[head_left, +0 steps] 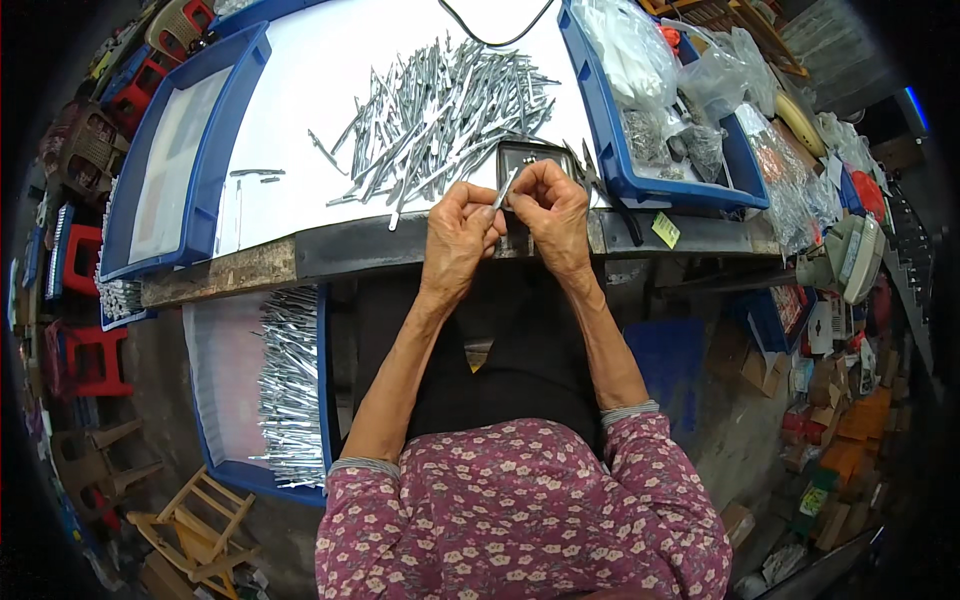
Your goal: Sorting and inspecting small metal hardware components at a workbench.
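Worktable (290, 100) | left hand (455, 235), right hand (560, 220) | pinched strip (507, 187) slants away, rightward

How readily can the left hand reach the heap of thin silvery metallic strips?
Probably yes, readily: the heap lies just beyond the left hand, nothing visible between, though that hand holds a silvery piece.

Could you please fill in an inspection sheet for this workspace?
Surface: white tabletop, worn front edge.
Job's things: heaped slim metallic strips; small dark tray by the hands.
Clutter: blue bin of plastic bags at right.
Grips: left grip pinches a metallic piece; right grip beside it, hold unclear.
Cables: black cable curving at the far side.
Surroundings: red stool at left; blue crate of strips below the table.
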Demonstrator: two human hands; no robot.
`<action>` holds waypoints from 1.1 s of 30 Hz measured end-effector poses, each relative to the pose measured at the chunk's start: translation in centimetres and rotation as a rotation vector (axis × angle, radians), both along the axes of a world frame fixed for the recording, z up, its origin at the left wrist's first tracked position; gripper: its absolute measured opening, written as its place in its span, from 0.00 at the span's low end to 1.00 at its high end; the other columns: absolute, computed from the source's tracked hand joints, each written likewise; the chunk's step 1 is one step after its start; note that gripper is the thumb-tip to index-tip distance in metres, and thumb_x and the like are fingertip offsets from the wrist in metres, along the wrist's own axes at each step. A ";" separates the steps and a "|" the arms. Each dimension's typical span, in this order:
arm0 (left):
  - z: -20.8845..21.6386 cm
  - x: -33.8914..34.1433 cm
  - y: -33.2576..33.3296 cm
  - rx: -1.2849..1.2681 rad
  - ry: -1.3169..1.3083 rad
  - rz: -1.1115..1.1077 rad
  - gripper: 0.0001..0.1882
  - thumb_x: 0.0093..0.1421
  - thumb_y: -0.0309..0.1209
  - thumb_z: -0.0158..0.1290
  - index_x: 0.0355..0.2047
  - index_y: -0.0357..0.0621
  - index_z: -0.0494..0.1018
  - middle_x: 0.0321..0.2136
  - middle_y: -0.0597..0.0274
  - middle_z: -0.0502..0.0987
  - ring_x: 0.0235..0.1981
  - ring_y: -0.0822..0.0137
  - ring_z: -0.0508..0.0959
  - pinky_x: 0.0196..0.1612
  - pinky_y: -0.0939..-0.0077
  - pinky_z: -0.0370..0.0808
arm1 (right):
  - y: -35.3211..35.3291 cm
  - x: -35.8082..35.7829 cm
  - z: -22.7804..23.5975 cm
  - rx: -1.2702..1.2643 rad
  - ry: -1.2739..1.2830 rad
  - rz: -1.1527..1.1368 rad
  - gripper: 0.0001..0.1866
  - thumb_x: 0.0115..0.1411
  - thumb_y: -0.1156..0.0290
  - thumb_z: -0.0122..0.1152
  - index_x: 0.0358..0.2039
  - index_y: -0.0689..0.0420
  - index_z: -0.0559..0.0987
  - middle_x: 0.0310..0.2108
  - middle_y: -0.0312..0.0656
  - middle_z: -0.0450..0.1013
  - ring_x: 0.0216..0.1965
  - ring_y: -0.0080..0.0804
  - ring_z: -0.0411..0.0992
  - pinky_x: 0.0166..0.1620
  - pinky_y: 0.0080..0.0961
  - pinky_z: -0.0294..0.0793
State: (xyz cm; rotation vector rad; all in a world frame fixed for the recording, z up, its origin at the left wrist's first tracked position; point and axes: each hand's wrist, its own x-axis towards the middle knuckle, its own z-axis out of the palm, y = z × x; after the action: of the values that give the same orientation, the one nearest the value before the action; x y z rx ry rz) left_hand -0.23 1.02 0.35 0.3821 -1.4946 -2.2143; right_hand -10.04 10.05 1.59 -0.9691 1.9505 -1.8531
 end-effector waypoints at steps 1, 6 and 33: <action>0.0 0.0 -0.2 0.097 0.015 -0.037 0.06 0.58 0.24 0.43 0.36 0.35 0.64 0.19 0.65 0.69 0.15 0.83 0.60 0.16 0.91 0.56 | 0.0 -0.1 -0.1 -0.028 -0.055 0.021 0.04 0.48 0.82 0.55 0.25 0.61 0.70 0.21 0.30 0.67 0.23 0.12 0.64 0.26 0.09 0.64; 0.1 0.0 0.1 0.144 0.030 -0.023 0.05 0.58 0.23 0.43 0.35 0.35 0.64 0.18 0.66 0.68 0.15 0.83 0.61 0.16 0.91 0.57 | -0.4 0.2 -0.4 -0.045 -0.052 0.012 0.05 0.48 0.82 0.55 0.25 0.60 0.69 0.22 0.30 0.67 0.23 0.12 0.65 0.26 0.09 0.64; 0.0 0.5 -0.6 -0.030 -0.013 0.053 0.05 0.58 0.22 0.39 0.30 0.34 0.66 0.17 0.66 0.69 0.16 0.81 0.64 0.17 0.85 0.62 | 0.0 -0.5 1.5 0.027 -0.242 0.174 0.15 0.57 0.74 0.49 0.43 0.67 0.66 0.27 0.41 0.72 0.26 0.20 0.70 0.29 0.13 0.69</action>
State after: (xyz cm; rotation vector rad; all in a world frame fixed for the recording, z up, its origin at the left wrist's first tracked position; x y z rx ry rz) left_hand 0.28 0.46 0.34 0.4223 -1.5059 -2.1498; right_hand -10.51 10.04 3.05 -0.8341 1.6899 -1.7514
